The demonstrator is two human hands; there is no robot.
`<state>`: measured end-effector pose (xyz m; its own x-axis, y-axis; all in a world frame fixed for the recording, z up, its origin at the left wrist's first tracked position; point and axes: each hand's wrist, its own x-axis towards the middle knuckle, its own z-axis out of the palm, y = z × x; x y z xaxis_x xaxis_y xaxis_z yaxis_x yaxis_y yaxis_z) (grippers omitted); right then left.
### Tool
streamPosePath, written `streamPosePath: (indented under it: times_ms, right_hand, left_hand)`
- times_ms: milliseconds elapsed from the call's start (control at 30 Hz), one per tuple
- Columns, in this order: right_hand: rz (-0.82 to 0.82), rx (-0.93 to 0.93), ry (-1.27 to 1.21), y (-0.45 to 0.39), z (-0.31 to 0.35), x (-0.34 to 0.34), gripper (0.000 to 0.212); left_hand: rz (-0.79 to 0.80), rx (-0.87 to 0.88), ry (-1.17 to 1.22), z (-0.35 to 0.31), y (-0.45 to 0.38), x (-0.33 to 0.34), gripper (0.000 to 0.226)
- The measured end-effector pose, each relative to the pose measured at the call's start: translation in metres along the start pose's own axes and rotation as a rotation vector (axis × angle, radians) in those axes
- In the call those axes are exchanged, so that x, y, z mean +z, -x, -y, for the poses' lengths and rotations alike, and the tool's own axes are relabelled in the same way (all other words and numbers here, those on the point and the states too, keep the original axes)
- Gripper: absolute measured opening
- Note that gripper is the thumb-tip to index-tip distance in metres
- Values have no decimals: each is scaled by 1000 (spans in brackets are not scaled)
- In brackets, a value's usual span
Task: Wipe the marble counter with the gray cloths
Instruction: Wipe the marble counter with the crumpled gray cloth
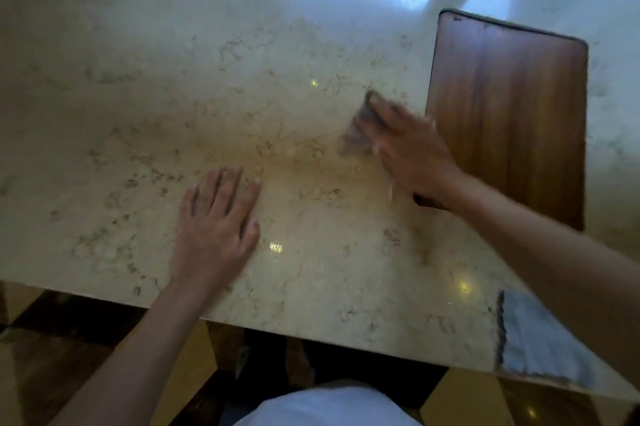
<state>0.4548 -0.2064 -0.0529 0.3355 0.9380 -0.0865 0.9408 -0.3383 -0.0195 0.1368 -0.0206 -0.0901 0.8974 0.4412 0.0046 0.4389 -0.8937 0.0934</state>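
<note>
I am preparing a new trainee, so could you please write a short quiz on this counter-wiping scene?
1. True or false: the left hand holds a cloth.
2. Which thing lies on the counter just beyond the right hand? A) a metal tray B) a wooden board C) a glass bowl
3. Where is the second cloth?

Key
1. False: it lies flat and bare on the marble; the right hand presses a gray cloth.
2. B.
3. At the counter's near right edge, under the right forearm, untouched.
</note>
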Motion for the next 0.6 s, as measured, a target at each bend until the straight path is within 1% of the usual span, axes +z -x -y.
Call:
streamPosePath:
  times_ms: [67, 100, 167, 200, 233, 300, 333, 400, 433, 467, 533, 600]
  right_hand:
    - [-18, 133, -33, -34, -27, -5, 50]
    - [-45, 208, -59, -43, -27, -5, 50]
    - [-90, 296, -87, -36, 3, 0, 54]
    - [-91, 266, -103, -15, 27, 6, 60]
    - [-102, 182, -131, 15, 57, 12, 64]
    - [-106, 27, -220, 96, 123, 25, 59]
    - [-84, -11, -245, 135, 149, 29, 58]
    - [-51, -33, -244, 195, 171, 39, 61]
    - [-54, 16, -229, 212, 169, 42, 63]
    - [-58, 124, -209, 222, 162, 43, 64]
    - [-48, 430, -202, 218, 150, 37, 69]
    - [-80, 695, -213, 192, 159, 32, 65]
  left_hand:
    - [-8, -5, 4, -2, 0, -1, 59]
    - [-12, -4, 8, -2, 0, -2, 59]
    - [-8, -7, 16, -1, 0, -2, 60]
    - [-3, -11, 17, -1, 0, -2, 60]
    - [3, -17, 20, -1, 1, -2, 60]
    - [3, -26, 22, -2, 2, -2, 61]
    - [-3, -27, 20, -2, 1, -2, 61]
    - [-12, -25, 21, -1, 1, -2, 60]
    - [-11, -24, 20, -1, 1, -1, 60]
    - [-9, -23, 16, -1, 2, -1, 61]
    - [-10, -25, 16, -2, 2, -1, 61]
    - [-14, -24, 18, -4, 1, -1, 60]
